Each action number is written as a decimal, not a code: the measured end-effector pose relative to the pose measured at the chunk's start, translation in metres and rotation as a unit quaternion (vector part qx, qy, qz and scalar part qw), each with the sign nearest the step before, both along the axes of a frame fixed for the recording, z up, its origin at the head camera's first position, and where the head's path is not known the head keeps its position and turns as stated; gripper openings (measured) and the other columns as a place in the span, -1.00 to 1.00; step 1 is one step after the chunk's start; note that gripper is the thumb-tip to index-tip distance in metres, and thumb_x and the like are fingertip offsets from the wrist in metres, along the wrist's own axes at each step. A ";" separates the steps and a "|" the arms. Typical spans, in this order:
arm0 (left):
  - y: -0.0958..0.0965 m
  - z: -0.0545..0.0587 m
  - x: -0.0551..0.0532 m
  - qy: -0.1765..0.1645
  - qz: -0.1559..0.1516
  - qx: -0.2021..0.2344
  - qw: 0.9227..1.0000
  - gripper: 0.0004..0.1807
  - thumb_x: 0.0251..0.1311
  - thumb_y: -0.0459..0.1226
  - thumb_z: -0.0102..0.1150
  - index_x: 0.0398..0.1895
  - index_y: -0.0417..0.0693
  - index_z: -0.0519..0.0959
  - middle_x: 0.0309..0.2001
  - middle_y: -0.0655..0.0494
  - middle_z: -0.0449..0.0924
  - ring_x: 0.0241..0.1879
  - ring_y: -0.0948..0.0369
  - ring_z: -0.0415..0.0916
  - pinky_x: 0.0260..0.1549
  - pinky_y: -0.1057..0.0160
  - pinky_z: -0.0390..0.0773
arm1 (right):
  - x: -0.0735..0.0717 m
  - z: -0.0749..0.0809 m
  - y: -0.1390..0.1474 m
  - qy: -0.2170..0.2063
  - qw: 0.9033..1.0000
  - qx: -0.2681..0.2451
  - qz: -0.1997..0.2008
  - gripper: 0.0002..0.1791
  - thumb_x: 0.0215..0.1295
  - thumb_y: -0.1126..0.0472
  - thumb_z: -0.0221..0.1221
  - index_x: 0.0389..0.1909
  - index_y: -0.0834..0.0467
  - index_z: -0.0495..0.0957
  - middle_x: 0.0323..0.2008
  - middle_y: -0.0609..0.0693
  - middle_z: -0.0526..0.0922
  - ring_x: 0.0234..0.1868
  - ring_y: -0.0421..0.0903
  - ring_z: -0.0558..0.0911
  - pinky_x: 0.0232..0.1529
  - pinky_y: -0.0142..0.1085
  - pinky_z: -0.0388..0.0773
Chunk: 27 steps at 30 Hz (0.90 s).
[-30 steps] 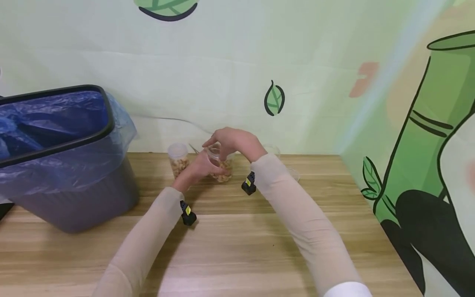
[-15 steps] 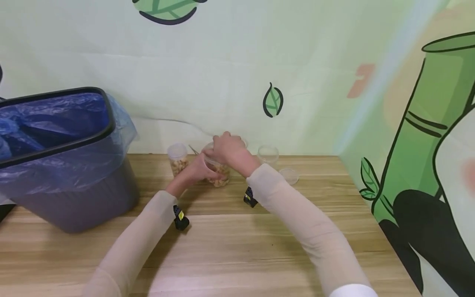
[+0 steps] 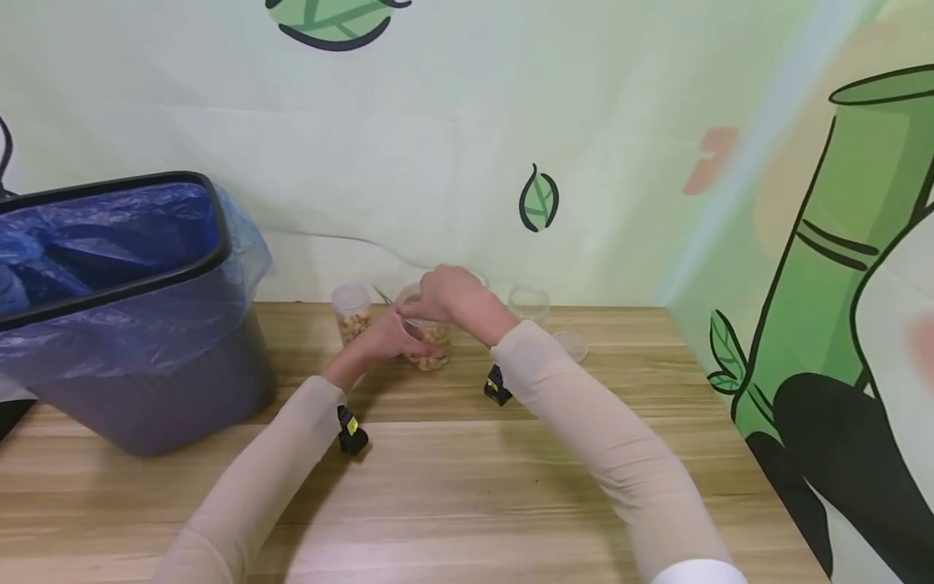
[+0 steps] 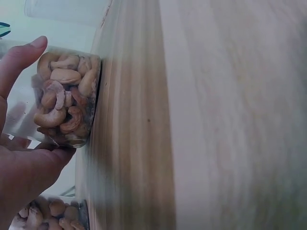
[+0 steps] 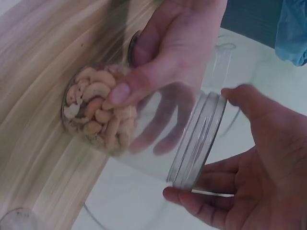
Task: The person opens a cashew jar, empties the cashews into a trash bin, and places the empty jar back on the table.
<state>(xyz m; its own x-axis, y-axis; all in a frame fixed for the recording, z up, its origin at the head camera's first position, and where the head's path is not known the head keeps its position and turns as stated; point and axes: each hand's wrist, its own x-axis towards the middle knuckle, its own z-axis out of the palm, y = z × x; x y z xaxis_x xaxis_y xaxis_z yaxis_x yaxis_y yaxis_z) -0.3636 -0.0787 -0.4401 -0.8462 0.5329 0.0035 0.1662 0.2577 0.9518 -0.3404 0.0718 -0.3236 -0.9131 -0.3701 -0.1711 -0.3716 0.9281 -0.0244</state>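
My left hand (image 3: 383,335) grips a clear jar (image 3: 429,357) by its side, thumb across the front. Cashews (image 4: 62,96) fill its lower part, and the jar's base is close to the table. Over the jar's mouth, my right hand (image 3: 461,300) holds the clear lid (image 5: 199,139); in the right wrist view the thumb presses one edge and the fingers curl round the opposite one. Part of the jar's top is hidden behind this hand in the head view. Just left stands another jar (image 3: 352,312) of cashews with a whitish translucent lid.
A grey bin (image 3: 160,389) with a blue liner stands at the left. To the right, near the wall, are a clear round container (image 3: 529,302) and a flat clear disc (image 3: 571,347). A thin cable (image 3: 343,237) runs along the wall behind the jars.
My right hand has come down onto the jar's top and its fingers have closed round the lid. The jar has shifted slightly toward me, still in my left hand.
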 end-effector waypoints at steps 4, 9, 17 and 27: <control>0.000 0.000 0.000 0.001 -0.009 0.015 1.000 0.19 -0.03 -0.38 0.59 0.61 0.25 0.04 0.47 0.09 0.30 0.10 0.02 0.50 -0.19 0.16 0.62 | -0.003 0.001 0.008 -0.022 0.999 -0.040 0.020 -0.28 0.36 -0.24 0.05 0.26 0.27 0.41 -0.34 0.04 0.60 -0.38 -0.08 0.56 -0.35 -0.27 0.54; 0.000 -0.003 -0.002 0.009 -0.017 0.013 1.000 0.14 -0.06 -0.38 0.59 0.56 0.11 0.07 0.40 0.06 0.37 0.18 0.03 0.42 -0.04 0.15 0.56 | -0.006 0.004 0.016 -0.079 0.991 -0.071 0.085 -0.19 0.42 -0.12 0.10 0.56 0.10 0.08 0.21 0.07 0.58 0.12 -0.06 0.59 0.16 -0.17 0.50; 0.002 -0.002 -0.001 0.006 -0.011 -0.005 1.000 0.00 0.03 -0.33 0.56 0.54 0.09 0.23 0.37 0.05 0.41 0.07 0.06 0.50 -0.06 0.11 0.56 | 0.009 -0.004 -0.003 0.009 0.999 -0.042 -0.030 -0.15 0.51 -0.42 -0.28 0.46 0.16 0.31 0.40 0.23 0.38 0.38 0.28 0.36 0.29 0.13 0.40; 0.002 -0.004 -0.006 0.032 -0.018 -0.002 0.999 -0.23 0.01 -0.40 0.54 0.36 -0.14 0.47 0.15 -0.03 0.64 0.05 0.08 0.56 0.11 0.12 0.52 | 0.022 -0.022 -0.015 0.095 0.994 0.055 -0.011 -0.21 0.63 -0.24 -0.38 0.45 0.34 0.26 0.15 0.29 0.51 0.15 0.21 0.48 0.12 0.02 0.53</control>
<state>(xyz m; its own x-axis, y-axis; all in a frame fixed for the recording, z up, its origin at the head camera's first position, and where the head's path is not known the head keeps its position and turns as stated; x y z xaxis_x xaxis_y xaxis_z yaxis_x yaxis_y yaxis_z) -0.3693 -0.0770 -0.4442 -0.8250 0.5623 0.0557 0.2363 0.2537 0.9380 -0.3181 0.0567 -0.3456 -0.9403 -0.3386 -0.0339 -0.3398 0.9291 0.1460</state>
